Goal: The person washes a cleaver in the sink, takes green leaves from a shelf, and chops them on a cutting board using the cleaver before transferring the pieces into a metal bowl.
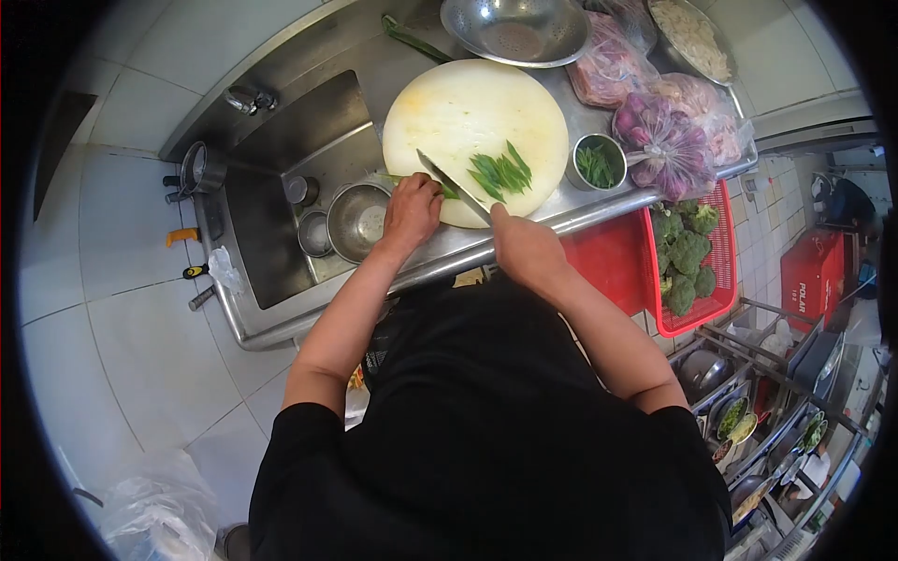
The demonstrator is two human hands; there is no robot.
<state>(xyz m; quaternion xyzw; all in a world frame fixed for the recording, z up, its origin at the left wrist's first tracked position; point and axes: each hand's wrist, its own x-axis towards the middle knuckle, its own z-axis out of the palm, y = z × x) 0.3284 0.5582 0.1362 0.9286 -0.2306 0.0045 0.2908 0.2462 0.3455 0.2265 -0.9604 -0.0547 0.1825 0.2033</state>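
My right hand (526, 245) is closed round the handle of a kitchen knife (456, 188), whose blade slants up and left over a round, pale cutting board (477, 103). Just left of the blade, my left hand (412, 210) presses green stalks, likely scallions (449, 193), against the board's near edge, with its fingers curled. Most of these stalks are hidden under the fingers. A small heap of slanted cut green pieces (501, 172) lies on the board to the right of the blade. Beyond the board's right edge stands a metal cup (598, 162) holding more cut greens.
A steel sink (281, 122) with metal bowls (358, 222) lies left. A colander (516, 28) stands behind the board. Bagged purple onions (660, 140) and bagged meat (613, 61) sit at right. Below the counter is a red basket (724, 297) of broccoli (687, 252).
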